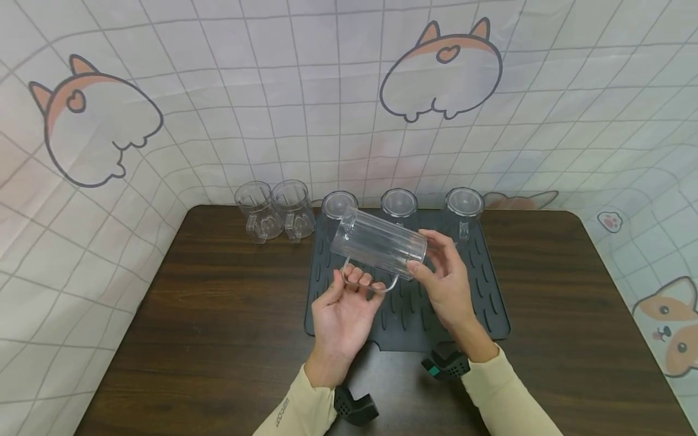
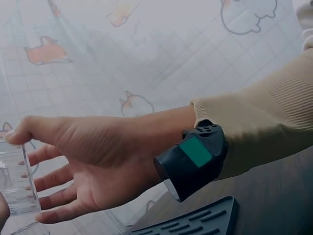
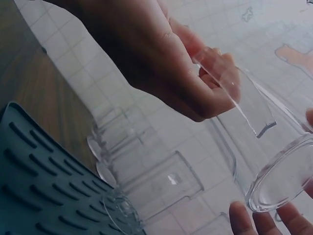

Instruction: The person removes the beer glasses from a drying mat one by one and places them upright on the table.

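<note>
A tall clear mug [image 1: 376,242] is held tilted on its side above a dark drying mat [image 1: 403,339], its handle facing the person. Curled fingers of my left hand [image 1: 346,318] go round the handle. At the mug's right end, my right hand [image 1: 449,284] grips it between thumb and fingers. The left wrist view catches the right hand [image 2: 93,161] with its thumb and fingers at the end of the mug [image 2: 19,191]. From the right wrist, the left hand [image 3: 171,73] shows on the handle, with right fingertips [image 3: 242,218] by the thick round end.
Three upside-down clear mugs stand along the mat's back edge, including a middle mug [image 1: 399,206] and a right mug [image 1: 465,206]. Two more mugs [image 1: 259,206] stand left of the mat on the brown wooden table [image 1: 218,315]. A patterned cloth wall [image 1: 327,103] rises behind.
</note>
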The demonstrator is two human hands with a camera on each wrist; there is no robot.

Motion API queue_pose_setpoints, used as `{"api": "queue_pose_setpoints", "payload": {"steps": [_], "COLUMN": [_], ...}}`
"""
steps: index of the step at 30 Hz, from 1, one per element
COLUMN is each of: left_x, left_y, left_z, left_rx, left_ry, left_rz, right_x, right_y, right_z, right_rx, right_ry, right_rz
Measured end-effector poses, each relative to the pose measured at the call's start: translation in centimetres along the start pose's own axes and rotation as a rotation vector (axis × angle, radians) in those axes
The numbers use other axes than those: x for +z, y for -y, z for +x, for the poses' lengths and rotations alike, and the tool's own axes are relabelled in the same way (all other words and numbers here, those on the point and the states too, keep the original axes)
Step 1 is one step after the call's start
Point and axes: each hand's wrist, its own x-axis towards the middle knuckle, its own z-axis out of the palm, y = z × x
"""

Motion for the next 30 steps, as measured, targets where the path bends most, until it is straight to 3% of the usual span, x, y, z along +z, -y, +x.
{"api": "queue_pose_setpoints", "payload": {"steps": [8,16,24,30], "left_x": [-0.1,0.1,0.6,1.0], "left_y": [-0.5,-1.8,-3.7,-5.2], "left_z": [-0.3,-0.3,-0.3,-0.2], "left_rx": [0.02,0.074,0.124,0.155], "left_ry": [0.091,0.14,0.231,0.241], "left_rz": [-0.025,0.066,0.203,0.34], "right_x": [-1.0,-2.5,-4.0,-5.0], "right_y": [0.0,0.4,0.9,1.6], "right_z": [-0.3,-0.3,-0.6,-0.9], "right_rx": [0.002,-0.047,-0.039,-0.026], "right_ry": [0.016,0.002,-0.038,-0.028], "right_rz": [0.011,0.013,-0.266,-0.489]}}
